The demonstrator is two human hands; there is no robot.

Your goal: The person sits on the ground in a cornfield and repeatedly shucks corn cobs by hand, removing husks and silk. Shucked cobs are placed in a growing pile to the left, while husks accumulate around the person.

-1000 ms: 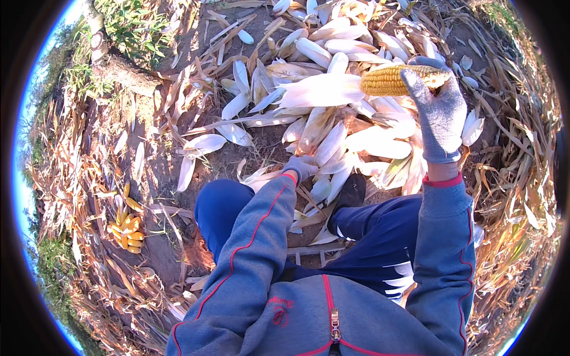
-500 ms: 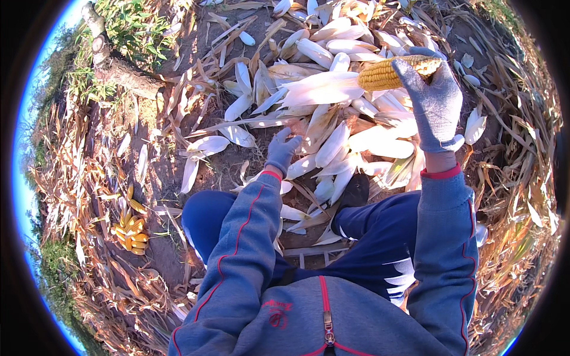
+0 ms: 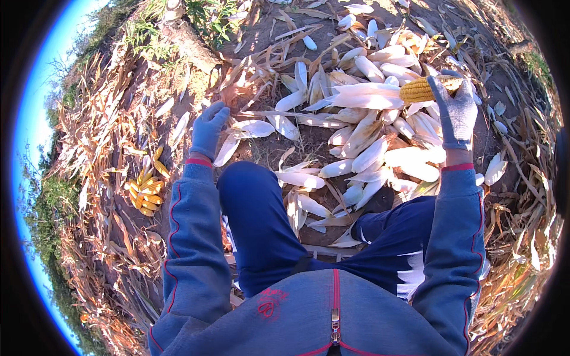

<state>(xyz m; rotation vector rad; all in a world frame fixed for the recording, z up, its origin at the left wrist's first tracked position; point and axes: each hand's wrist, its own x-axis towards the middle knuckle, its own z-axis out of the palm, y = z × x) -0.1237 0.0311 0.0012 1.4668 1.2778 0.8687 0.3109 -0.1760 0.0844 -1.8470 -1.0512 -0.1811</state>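
Observation:
My right hand (image 3: 458,113), in a grey glove, is closed around an ear of corn (image 3: 417,90) with bare yellow kernels, held over the right side of a heap. A pale husk (image 3: 368,96) lies against the ear's left end; whether it is joined to it I cannot tell. To the left, beyond my knee, my gloved left hand (image 3: 209,129) is raised with loosely bent fingers and nothing visible in it. Beside its fingertips is a reddish-brown wispy blur (image 3: 236,92). Below the ear spreads the heap of corn in pale husks (image 3: 371,155).
Several husked yellow ears (image 3: 144,193) form a small pile on the ground at left. A thick piece of wood (image 3: 189,44) lies at the far left, near green plants. Dry stalks and leaves (image 3: 516,148) cover the right side. My bent legs (image 3: 252,219) frame the heap's near edge.
My left hand has swung left, from the edge of the heap out past my knee. The right hand keeps hold of the ear of corn. The whole view has shifted somewhat.

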